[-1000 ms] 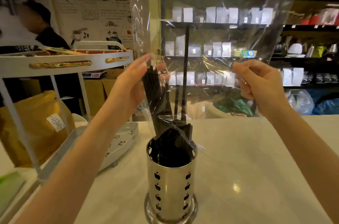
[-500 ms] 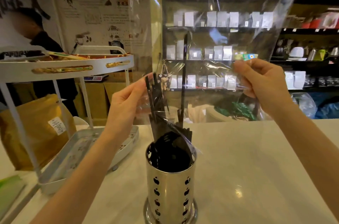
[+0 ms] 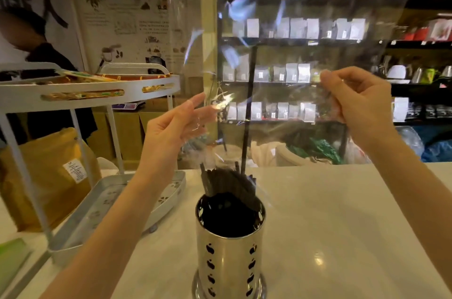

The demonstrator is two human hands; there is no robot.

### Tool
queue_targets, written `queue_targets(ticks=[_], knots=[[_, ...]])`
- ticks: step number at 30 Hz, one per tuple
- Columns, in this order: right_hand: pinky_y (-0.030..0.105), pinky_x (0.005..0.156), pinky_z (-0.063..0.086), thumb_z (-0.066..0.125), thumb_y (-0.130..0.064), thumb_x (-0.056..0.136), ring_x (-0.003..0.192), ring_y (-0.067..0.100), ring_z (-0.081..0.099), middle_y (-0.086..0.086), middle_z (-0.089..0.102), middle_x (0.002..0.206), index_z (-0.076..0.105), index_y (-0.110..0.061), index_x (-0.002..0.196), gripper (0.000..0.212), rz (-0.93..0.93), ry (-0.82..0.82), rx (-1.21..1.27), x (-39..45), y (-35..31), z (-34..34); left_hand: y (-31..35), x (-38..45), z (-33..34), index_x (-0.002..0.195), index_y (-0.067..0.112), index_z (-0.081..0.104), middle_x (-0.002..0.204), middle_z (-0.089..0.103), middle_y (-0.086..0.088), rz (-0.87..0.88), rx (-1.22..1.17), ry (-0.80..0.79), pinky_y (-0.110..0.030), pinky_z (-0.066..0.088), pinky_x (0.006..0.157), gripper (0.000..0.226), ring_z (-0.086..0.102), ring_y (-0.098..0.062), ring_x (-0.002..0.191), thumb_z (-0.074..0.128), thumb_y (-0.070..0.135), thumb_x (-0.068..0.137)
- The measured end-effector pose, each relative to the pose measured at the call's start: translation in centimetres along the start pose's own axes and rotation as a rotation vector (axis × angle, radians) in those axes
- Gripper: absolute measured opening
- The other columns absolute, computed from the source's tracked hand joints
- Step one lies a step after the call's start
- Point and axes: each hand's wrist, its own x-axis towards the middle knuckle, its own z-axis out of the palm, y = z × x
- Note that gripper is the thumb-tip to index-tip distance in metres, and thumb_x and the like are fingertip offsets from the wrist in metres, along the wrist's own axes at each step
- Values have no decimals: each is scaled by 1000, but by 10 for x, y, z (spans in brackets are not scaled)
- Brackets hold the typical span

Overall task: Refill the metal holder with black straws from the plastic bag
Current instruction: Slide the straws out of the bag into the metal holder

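Two hands up in front of the camera, both on the same clear plastic bag (image 3: 305, 58); the left hand (image 3: 171, 127) is mostly open, fingers loosely spread and pointing up and to the right, with the bag's left edge crinkled against the fingertips, though I honestly can't tell if it's pinching the film or just touching it; the right hand (image 3: 357, 98) is curled closed, thumb and fingers pinching the bag's right side at about the same height.

Counting stuff: one bag, held upright and stretched between the hands, its lower end bunched down into the holder; one metal holder (image 3: 230, 259), a shiny cylinder with rows of cut-out holes, standing on the pale counter (image 3: 342, 225) directly below and between the hands; one bundle of black straws (image 3: 227, 183) sticking out of the holder's top, leaning a bit to the left, too many and too dark to count; plus one single tall straw (image 3: 249, 102) standing nearly upright inside the bag, well above the rest, its lower end down by the bundle.

Off to the left there's one white two-tier cart (image 3: 80, 93) with a brown paper bag (image 3: 49, 176) behind it; shelves (image 3: 293, 41) of white pouches behind the counter.
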Motion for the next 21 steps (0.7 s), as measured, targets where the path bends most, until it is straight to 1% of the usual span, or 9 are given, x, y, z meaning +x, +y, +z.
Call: queue_targets(ticks=[2, 4, 6, 8, 10, 11, 16, 18, 21], knots=[[14, 33, 31, 63, -28, 86, 32, 6, 38, -10, 51, 37, 64, -25, 71, 15, 3, -6, -14, 1, 0, 2, -2, 0, -1, 104, 28, 67, 91, 76, 9, -3, -1, 1, -19, 55, 75, 32, 68, -12, 97, 49, 41, 80], [15, 35, 32, 63, -29, 86, 33, 5, 38, -11, 51, 38, 64, -23, 73, 14, 0, 22, -20, 2, 0, 3, -2, 2, -2, 104, 26, 67, 89, 76, 9, -1, -14, 10, -20, 55, 76, 34, 69, -12, 95, 49, 41, 79], [13, 36, 33, 62, -30, 85, 33, 5, 38, -11, 51, 39, 64, -22, 74, 14, 4, 7, -24, 2, -1, 4, -2, 2, -4, 104, 25, 66, 89, 76, 9, 7, -18, 12, -21, 56, 77, 34, 69, -13, 95, 48, 40, 79], [13, 36, 34, 62, -33, 84, 33, 5, 38, -10, 51, 40, 64, -23, 74, 14, -1, 9, -20, 2, -3, 4, -2, 3, -3, 104, 24, 66, 90, 76, 10, 24, 2, 7, -20, 56, 73, 34, 69, -12, 94, 47, 40, 80], [16, 37, 35, 62, -33, 85, 34, 5, 38, -11, 51, 40, 64, -24, 73, 15, -10, 31, -24, 4, -5, 4, -1, 3, -1, 105, 23, 65, 89, 75, 13, 36, 48, 4, -16, 54, 66, 36, 69, -8, 91, 47, 41, 80], [17, 37, 35, 62, -32, 85, 34, 5, 37, -11, 50, 39, 63, -24, 73, 15, -6, 24, -26, 5, -6, 4, -1, 4, 0, 105, 23, 66, 89, 75, 13, 39, 59, 1, -15, 54, 66, 36, 69, -8, 91, 47, 40, 80], [15, 35, 33, 63, -31, 85, 33, 5, 38, -11, 51, 39, 64, -27, 72, 14, -4, 18, -19, 9, -6, 3, 2, 8, 0, 108, 21, 65, 98, 74, 7, 44, 57, 2, -18, 54, 75, 34, 68, -11, 96, 47, 38, 84], [17, 34, 32, 64, -31, 84, 34, 5, 36, -10, 50, 39, 65, -29, 70, 15, 7, -1, -18, 10, -7, 4, 4, 10, 0, 105, 19, 66, 93, 75, 8, 47, 47, 12, -23, 55, 78, 27, 68, -13, 96, 47, 31, 90], [15, 31, 29, 67, -31, 83, 30, 4, 36, -11, 48, 36, 66, -28, 61, 22, 35, 51, 59, 17, -12, 2, 12, 19, -1, 102, 22, 68, 88, 76, 10, 53, 21, 20, -29, 54, 84, 24, 68, -16, 97, 46, 27, 92]])
